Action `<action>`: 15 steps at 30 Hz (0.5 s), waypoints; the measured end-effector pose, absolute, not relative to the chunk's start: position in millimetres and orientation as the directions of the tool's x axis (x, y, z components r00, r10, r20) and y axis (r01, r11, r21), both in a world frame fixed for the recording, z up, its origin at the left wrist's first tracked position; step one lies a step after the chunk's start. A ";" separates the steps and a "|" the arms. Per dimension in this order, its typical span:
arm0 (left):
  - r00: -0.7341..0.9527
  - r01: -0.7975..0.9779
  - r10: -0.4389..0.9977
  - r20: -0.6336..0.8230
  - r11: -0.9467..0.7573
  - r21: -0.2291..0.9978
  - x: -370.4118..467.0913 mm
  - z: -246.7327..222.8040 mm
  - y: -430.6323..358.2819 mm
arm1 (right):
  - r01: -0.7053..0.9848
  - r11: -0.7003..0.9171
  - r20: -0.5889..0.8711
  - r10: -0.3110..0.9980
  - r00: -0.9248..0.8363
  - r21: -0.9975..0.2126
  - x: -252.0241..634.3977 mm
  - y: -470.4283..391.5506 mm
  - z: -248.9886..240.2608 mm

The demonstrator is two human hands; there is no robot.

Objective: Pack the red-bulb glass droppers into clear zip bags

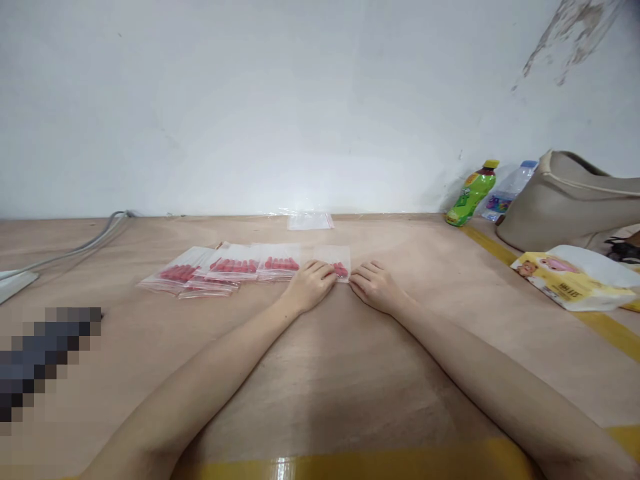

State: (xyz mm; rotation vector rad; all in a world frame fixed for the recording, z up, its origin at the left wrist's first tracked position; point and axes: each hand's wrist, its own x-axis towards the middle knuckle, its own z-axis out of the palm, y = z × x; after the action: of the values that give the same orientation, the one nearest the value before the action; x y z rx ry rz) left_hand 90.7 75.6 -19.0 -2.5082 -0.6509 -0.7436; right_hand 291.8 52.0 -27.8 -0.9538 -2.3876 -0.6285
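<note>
A small clear zip bag (pixel 331 255) with red, capsule-like pieces (pixel 341 270) inside lies flat on the table between my hands. My left hand (pixel 313 285) covers its lower left part, fingers curled and closed at that edge. At the lower right corner, my right hand (pixel 376 285) has its fingertips pressed together on the bag's edge. The thumbs are mostly hidden. Just left of my left hand, another filled zip bag (pixel 279 262) overlaps a second filled bag (pixel 233 265) in a row. Further left, more filled bags (pixel 179 273) lie fanned over each other.
Flat clear bags (pixel 310 221) lie against the wall. At right stand a green drink bottle (pixel 471 193), a clear bottle (pixel 510 190) and a beige bin-like container (pixel 560 200); a yellow-and-white package (pixel 565 277) lies before them. A cable (pixel 95 240) and a blurred dark object (pixel 45 357) are at left.
</note>
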 end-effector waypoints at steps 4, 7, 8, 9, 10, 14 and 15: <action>0.784 0.484 0.250 0.569 -0.819 -0.308 109.2 -21.7 79.1 | 0.717 0.653 0.611 0.471 -0.636 0.244 289.3 52.3 -27.7; 0.791 0.461 0.224 0.569 -0.830 -0.315 112.8 -22.8 82.3 | 0.717 0.657 0.622 0.467 -0.628 0.231 289.9 53.5 -29.6; 0.793 0.455 0.218 0.569 -0.833 -0.314 112.6 -23.0 83.0 | 0.715 0.660 0.622 0.465 -0.630 0.230 290.0 53.8 -30.2; 0.794 0.449 0.213 0.569 -0.836 -0.314 112.1 -23.2 83.6 | 0.712 0.662 0.617 0.465 -0.634 0.232 290.0 54.1 -30.5; 0.796 0.444 0.209 0.568 -0.839 -0.313 111.6 -23.3 83.9 | 0.712 0.661 0.612 0.468 -0.638 0.237 289.8 54.2 -30.6; 0.799 0.436 0.205 0.565 -0.845 -0.310 109.6 -23.1 83.6 | 0.726 0.636 0.600 0.482 -0.639 0.262 289.9 52.9 -29.1; 0.798 0.439 0.207 0.566 -0.844 -0.309 108.6 -22.7 83.3 | 0.729 0.632 0.598 0.486 -0.637 0.263 290.6 52.4 -28.5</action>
State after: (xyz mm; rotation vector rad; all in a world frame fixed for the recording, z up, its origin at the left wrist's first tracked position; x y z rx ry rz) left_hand 108.6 83.3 -22.7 -2.5550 -0.4846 -0.7341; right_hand 290.6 52.4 -28.5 -0.9531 -2.3760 -0.6801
